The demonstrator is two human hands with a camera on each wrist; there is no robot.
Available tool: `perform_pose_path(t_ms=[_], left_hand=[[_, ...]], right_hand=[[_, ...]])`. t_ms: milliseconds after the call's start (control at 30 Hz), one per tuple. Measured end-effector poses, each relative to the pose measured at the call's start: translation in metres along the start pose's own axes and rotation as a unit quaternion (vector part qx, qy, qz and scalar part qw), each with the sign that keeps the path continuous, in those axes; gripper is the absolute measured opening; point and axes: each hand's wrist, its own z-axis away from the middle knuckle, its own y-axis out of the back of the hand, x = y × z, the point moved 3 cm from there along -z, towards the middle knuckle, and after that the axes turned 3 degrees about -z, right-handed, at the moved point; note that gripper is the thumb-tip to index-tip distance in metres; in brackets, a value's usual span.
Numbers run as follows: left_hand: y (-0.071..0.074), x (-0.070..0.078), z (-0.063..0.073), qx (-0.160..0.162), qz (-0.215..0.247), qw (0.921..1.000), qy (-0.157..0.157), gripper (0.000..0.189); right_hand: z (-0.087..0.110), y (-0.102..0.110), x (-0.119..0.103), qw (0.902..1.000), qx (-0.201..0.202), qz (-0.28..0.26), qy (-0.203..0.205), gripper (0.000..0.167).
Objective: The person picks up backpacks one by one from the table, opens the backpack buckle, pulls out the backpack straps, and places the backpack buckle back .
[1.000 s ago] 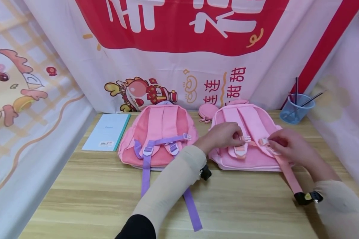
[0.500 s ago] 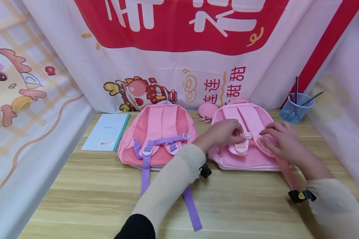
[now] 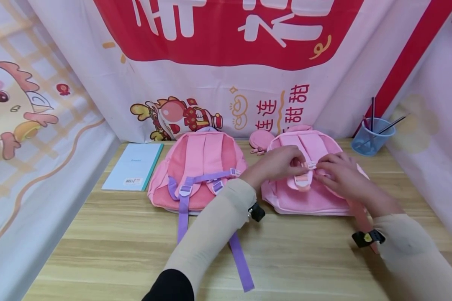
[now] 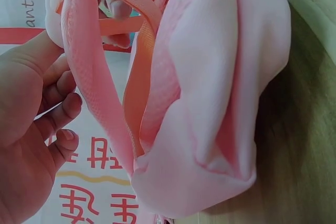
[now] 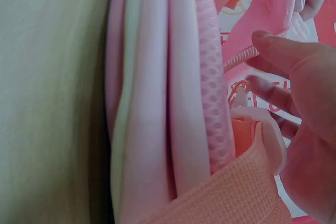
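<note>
A pink backpack point(image 3: 305, 205) with orange webbing lies back panel up on the table's right half. My left hand point(image 3: 280, 164) pinches a white plastic buckle point(image 3: 310, 166) at its left shoulder strap, above a white strap adjuster point(image 3: 302, 180). Close beside it, my right hand point(image 3: 342, 175) covers part of the right shoulder strap. In the right wrist view a narrow strap point(image 5: 242, 57) runs between that hand's thumb and fingers; its far end is hidden. The left wrist view shows an orange webbing strap point(image 4: 122, 25) stretching toward the right hand's fingertips.
A second pink backpack point(image 3: 162, 196) with purple straps point(image 3: 242, 263) lies to the left, partly behind the left forearm. A light blue notebook point(image 3: 132, 165) is at the far left. A round pink pouch point(image 3: 261, 139) and a blue pencil cup point(image 3: 373, 140) stand at the back.
My right hand let its fingers spread on the right shoulder strap, then moved left and closed in beside the left hand's buckle. My left hand keeps its pinch, shifted slightly up.
</note>
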Motion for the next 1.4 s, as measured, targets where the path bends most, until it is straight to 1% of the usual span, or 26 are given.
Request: perform_pose_path(t_ms=[100, 167, 267, 333, 467, 567, 667, 767, 833, 933, 1000, 1133, 1267, 1400], left_hand=[[0.002, -0.001, 0.001, 0.005, 0.012, 0.9999, 0.001, 0.025], [0.004, -0.001, 0.003, 0.01, 0.022, 0.9997, 0.002, 0.024], [0.006, -0.002, 0.006, 0.014, 0.036, 0.9992, 0.009, 0.023], [0.007, -0.003, 0.006, 0.014, 0.041, 0.999, 0.009, 0.022], [0.007, -0.004, 0.006, 0.014, 0.046, 0.9988, 0.013, 0.022], [0.007, -0.004, 0.006, 0.013, 0.05, 0.9985, 0.016, 0.023], [0.007, -0.005, 0.006, 0.014, 0.053, 0.9984, 0.017, 0.023], [0.007, -0.005, 0.006, 0.017, 0.053, 0.9984, 0.012, 0.023], [0.008, -0.005, 0.006, 0.019, 0.053, 0.9984, 0.009, 0.022], [0.008, -0.005, 0.006, 0.017, 0.052, 0.9985, 0.007, 0.023], [0.008, -0.005, 0.006, 0.015, 0.052, 0.9985, 0.008, 0.023], [0.007, -0.005, 0.006, 0.013, 0.058, 0.9982, 0.002, 0.025], [0.006, -0.005, 0.005, 0.016, 0.065, 0.9977, -0.007, 0.025], [0.006, -0.005, 0.005, 0.023, 0.067, 0.9975, -0.007, 0.024]], right_hand=[[-0.002, 0.001, 0.002, 0.9992, -0.008, -0.036, -0.011, 0.03], [-0.002, 0.002, 0.003, 0.997, -0.017, -0.068, -0.03, 0.031], [-0.001, 0.005, 0.005, 0.9908, -0.023, -0.118, -0.062, 0.035], [0.0, 0.007, 0.006, 0.9848, -0.025, -0.149, -0.086, 0.039], [0.002, 0.008, 0.008, 0.9764, -0.007, -0.19, -0.102, 0.043], [0.004, 0.008, 0.009, 0.97, 0.009, -0.219, -0.105, 0.045], [0.004, 0.009, 0.01, 0.9645, 0.024, -0.242, -0.103, 0.044], [0.004, 0.01, 0.011, 0.963, 0.035, -0.248, -0.1, 0.04], [0.004, 0.012, 0.011, 0.963, 0.035, -0.247, -0.102, 0.04], [0.003, 0.014, 0.013, 0.9645, 0.023, -0.24, -0.109, 0.043], [0.002, 0.016, 0.013, 0.9651, 0.01, -0.233, -0.12, 0.046], [0.001, 0.016, 0.014, 0.9629, -0.006, -0.231, -0.139, 0.048], [-0.001, 0.014, 0.014, 0.9569, -0.01, -0.247, -0.153, 0.047], [-0.004, 0.011, 0.013, 0.9467, -0.013, -0.273, -0.171, 0.049]])
